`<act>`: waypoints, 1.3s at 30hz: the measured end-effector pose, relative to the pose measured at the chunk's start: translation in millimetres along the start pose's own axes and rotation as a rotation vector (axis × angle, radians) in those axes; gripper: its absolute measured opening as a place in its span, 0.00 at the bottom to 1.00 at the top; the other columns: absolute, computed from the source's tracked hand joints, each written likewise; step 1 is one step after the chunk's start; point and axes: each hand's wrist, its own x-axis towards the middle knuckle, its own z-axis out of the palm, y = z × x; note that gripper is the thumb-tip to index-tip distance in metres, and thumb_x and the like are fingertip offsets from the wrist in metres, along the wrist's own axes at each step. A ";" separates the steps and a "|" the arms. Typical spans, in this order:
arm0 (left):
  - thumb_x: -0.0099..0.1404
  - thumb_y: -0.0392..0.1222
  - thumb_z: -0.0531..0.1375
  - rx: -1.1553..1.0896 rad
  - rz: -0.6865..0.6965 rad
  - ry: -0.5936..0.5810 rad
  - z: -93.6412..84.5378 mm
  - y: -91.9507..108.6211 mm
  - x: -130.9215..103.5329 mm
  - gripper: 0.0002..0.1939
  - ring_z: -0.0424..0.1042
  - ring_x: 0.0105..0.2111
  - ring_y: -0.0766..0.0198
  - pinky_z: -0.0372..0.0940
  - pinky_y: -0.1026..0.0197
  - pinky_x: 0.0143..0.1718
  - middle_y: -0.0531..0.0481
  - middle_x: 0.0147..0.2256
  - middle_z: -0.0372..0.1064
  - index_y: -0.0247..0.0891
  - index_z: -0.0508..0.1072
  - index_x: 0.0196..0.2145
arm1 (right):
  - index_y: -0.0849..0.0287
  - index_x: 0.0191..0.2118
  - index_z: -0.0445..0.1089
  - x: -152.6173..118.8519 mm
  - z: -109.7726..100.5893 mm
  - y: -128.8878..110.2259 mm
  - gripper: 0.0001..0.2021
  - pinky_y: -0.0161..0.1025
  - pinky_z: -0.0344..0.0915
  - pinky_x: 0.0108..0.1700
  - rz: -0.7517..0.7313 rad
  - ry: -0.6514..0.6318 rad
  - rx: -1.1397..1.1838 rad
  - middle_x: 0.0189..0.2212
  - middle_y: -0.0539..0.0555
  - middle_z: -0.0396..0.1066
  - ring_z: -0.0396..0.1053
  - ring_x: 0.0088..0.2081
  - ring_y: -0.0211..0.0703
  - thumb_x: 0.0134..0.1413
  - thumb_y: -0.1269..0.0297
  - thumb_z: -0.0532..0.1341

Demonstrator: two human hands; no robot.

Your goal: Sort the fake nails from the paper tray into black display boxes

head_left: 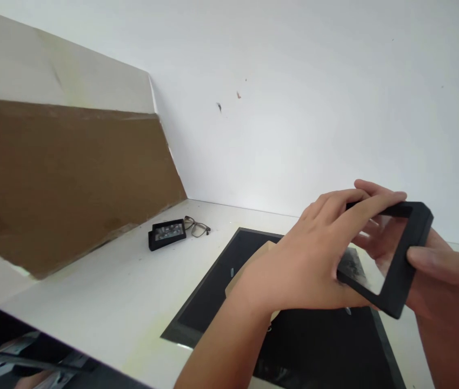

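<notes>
Nearest me: my left hand [294,259] and right hand [444,275], drawn close together, both closed on one black frame [403,278].
Frame's place: raised above the tabletop [107,297], tilted, over the far right part of the black mat [314,346].
Left grip: fingers reach across the top edge while the palm side covers the left end; I cannot tell exactly where that thumb presses.
Right grip: thumb on the outer face of the right side, fingers behind it. Whether my fingertips meet at the back is hidden.
Clear window: thin-looking, with my fingers showing through; I'd judge it the fragile part, likely to smear, scratch or bow if pushed.
Dark smudgy patch: shows in the window's lower left; whether it sits within the frame or beyond it, I cannot tell.
Weight: light, I'd guess, easy for either hand alone.
Border: looks like stiff, smooth plastic, perhaps a little slippery, so I'd want steady pressure, never a hard squeeze.
Best hold: opposite sides of the thick border, thumbs outside, skin off the window.
Beige piece [257,255]: on the mat, partly hidden by my left hand.
Farther left: a black case [155,244] beside the glasses [199,229], both on the tabletop.
</notes>
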 end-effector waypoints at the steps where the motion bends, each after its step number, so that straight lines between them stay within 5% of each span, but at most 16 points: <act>1: 0.68 0.50 0.75 0.007 0.008 0.007 -0.5 0.2 -0.4 0.52 0.58 0.78 0.45 0.71 0.42 0.75 0.45 0.77 0.59 0.52 0.56 0.82 | 0.32 0.71 0.73 0.6 1.6 -0.5 0.30 0.69 0.82 0.60 0.022 0.009 0.036 0.63 0.57 0.81 0.81 0.63 0.69 0.67 0.39 0.70; 7: 0.56 0.61 0.80 -0.100 0.180 0.059 0.6 -8.7 5.4 0.57 0.65 0.74 0.40 0.64 0.37 0.79 0.41 0.72 0.67 0.46 0.62 0.76 | 0.33 0.70 0.76 6.8 0.7 6.6 0.36 0.62 0.82 0.60 -0.081 0.067 -0.036 0.58 0.55 0.83 0.79 0.66 0.67 0.58 0.36 0.77; 14: 0.40 0.66 0.86 -0.145 0.320 -0.004 -4.5 -31.2 7.9 0.65 0.64 0.73 0.38 0.62 0.33 0.80 0.45 0.69 0.68 0.57 0.65 0.71 | 0.33 0.72 0.74 3.3 -0.9 10.7 0.39 0.57 0.86 0.52 -0.082 0.007 -0.059 0.64 0.56 0.80 0.81 0.63 0.68 0.56 0.41 0.79; 18: 0.40 0.64 0.86 -0.132 0.317 -0.027 -5.7 -27.6 4.5 0.62 0.68 0.71 0.37 0.72 0.32 0.73 0.44 0.66 0.71 0.54 0.64 0.68 | 0.31 0.75 0.69 2.7 -2.6 13.0 0.41 0.55 0.86 0.52 -0.058 -0.075 -0.079 0.63 0.55 0.81 0.84 0.57 0.64 0.59 0.42 0.78; 22: 0.54 0.59 0.83 -0.077 0.131 0.206 5.3 -10.0 1.7 0.51 0.75 0.65 0.42 0.83 0.42 0.57 0.45 0.66 0.69 0.54 0.62 0.66 | 0.31 0.76 0.68 6.3 -1.6 18.0 0.40 0.57 0.86 0.51 -0.052 -0.002 -0.048 0.62 0.57 0.81 0.84 0.58 0.64 0.61 0.38 0.75; 25: 0.62 0.57 0.78 0.066 0.133 0.459 13.5 -7.7 5.7 0.40 0.78 0.61 0.46 0.81 0.41 0.60 0.44 0.62 0.72 0.50 0.64 0.63 | 0.32 0.74 0.71 12.0 -2.6 22.1 0.34 0.61 0.84 0.58 0.061 -0.036 -0.062 0.70 0.57 0.75 0.79 0.66 0.65 0.66 0.40 0.72; 29: 0.62 0.61 0.79 0.279 0.193 0.730 19.4 -22.8 14.9 0.38 0.82 0.48 0.53 0.81 0.46 0.50 0.48 0.51 0.77 0.47 0.65 0.58 | 0.39 0.65 0.80 23.0 -13.9 27.1 0.24 0.61 0.83 0.60 0.093 -0.056 -0.059 0.64 0.57 0.81 0.78 0.66 0.65 0.69 0.42 0.68; 34: 0.75 0.36 0.70 0.113 0.462 0.741 22.1 -32.7 20.4 0.16 0.84 0.35 0.68 0.79 0.64 0.35 0.56 0.43 0.82 0.47 0.70 0.54 | 0.35 0.59 0.82 27.6 -29.8 19.3 0.18 0.61 0.82 0.60 -0.022 0.110 -0.062 0.58 0.51 0.84 0.82 0.57 0.59 0.71 0.41 0.65; 39: 0.74 0.32 0.65 0.225 0.643 0.760 24.9 -34.2 23.3 0.20 0.78 0.26 0.67 0.78 0.60 0.29 0.53 0.41 0.84 0.41 0.71 0.61 | 0.37 0.58 0.81 20.1 -13.1 6.3 0.25 0.69 0.74 0.69 -0.071 -0.149 -0.112 0.60 0.55 0.82 0.75 0.67 0.68 0.61 0.32 0.71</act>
